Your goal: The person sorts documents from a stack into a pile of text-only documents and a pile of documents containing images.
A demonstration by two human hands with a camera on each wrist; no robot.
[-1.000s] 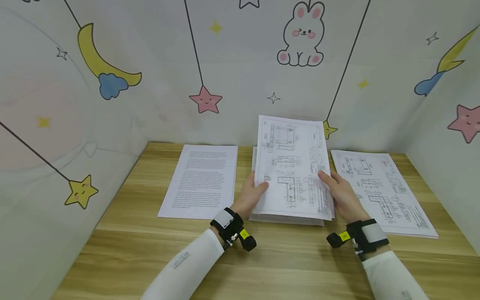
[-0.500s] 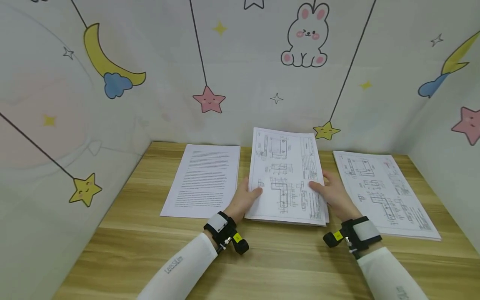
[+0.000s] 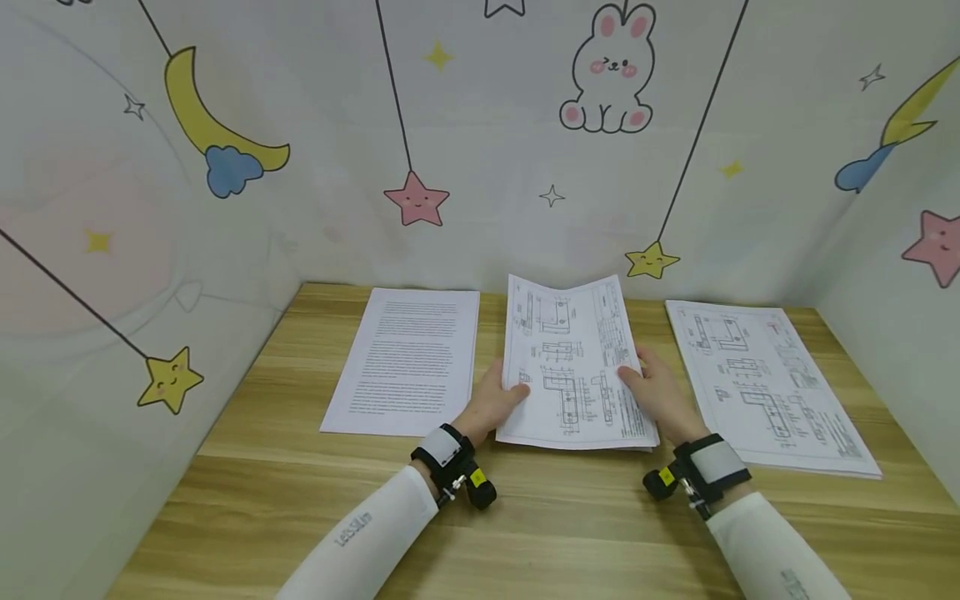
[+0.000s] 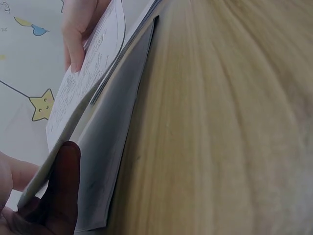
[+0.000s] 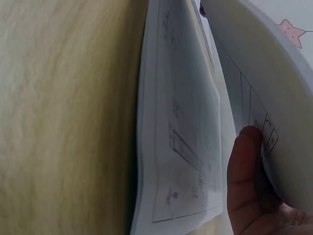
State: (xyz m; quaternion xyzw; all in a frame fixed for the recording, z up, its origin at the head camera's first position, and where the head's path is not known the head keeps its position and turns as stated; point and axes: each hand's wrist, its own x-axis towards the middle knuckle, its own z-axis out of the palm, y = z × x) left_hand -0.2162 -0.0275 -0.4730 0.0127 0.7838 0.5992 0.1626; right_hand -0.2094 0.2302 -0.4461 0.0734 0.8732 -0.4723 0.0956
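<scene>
Both hands hold a sheaf of printed technical drawings (image 3: 562,358) above the middle of the table, its far edge bowed down at the centre. My left hand (image 3: 491,404) pinches the left side, thumb on top and fingers beneath, as the left wrist view shows. On the opposite side my right hand (image 3: 663,396) grips the edge with its thumb over the printed face; its fingers (image 5: 244,171) lie against the underside. Below the held sheets, another pile of drawings (image 5: 181,152) lies on the table, mostly hidden in the head view.
To the left lies a stack of text pages (image 3: 408,358). On the right is another pile of drawings (image 3: 772,392), close by my right hand. The wooden table (image 3: 570,525) ends at a patterned wall sheet (image 3: 480,125) behind and at both sides.
The held drawings have come down lower over the table, and their far edge now bows. Both hands have stayed on the sides, shifting slightly with the sheets.
</scene>
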